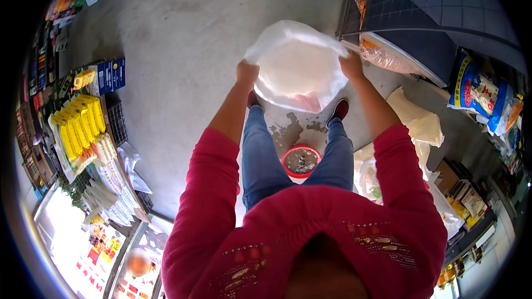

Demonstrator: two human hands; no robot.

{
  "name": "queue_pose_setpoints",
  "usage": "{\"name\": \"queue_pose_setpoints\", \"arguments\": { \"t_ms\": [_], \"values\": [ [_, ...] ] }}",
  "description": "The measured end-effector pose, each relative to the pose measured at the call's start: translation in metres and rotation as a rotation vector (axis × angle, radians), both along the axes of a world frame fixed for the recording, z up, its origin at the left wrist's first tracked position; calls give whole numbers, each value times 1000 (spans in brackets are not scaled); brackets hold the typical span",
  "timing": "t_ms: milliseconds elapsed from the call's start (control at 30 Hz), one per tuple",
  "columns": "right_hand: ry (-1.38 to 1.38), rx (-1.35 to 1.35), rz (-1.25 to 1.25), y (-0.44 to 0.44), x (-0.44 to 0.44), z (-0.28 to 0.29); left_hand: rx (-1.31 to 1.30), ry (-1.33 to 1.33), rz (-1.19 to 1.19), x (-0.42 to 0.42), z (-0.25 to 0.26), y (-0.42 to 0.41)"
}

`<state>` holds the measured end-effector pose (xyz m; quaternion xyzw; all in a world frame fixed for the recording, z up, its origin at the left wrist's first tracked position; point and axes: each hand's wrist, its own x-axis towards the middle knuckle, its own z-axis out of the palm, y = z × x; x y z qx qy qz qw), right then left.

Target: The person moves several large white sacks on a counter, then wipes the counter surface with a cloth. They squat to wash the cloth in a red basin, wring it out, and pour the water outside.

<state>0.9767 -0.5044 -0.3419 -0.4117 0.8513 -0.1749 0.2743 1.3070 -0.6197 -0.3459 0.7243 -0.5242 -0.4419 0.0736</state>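
Observation:
A large translucent white plastic bag (301,64) is stretched between my hands, its wide mouth facing up towards me. My left hand (248,72) grips the rim on the left side. On the opposite side, my right hand (352,66) grips the rim with the fingers closed. A pinkish patch shows on the bag's near side; whether it is print or contents I cannot tell. Below and nearer my body, a red-rimmed bucket (301,145) stands between my legs, with murky dark liquid or wet matter in it.
Wet patches (293,128) mark the concrete floor (178,50). Shelves at left hold yellow packets (81,126); a blue carton (111,75) stands beyond. Pale sacks (415,120) lie by my right leg. A dark rack (399,45) and a blue printed bag (478,87) are at right.

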Motion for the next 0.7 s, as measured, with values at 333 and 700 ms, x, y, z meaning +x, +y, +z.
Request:
{"name": "queue_pose_setpoints", "arguments": {
  "t_ms": [333,700],
  "values": [
    [-119,78,25,-10,-6,50,-98,-122,-241,2,2,-23],
    [-324,208,-572,284,156,21,378,273,-159,35,84,-5]
  ]
}}
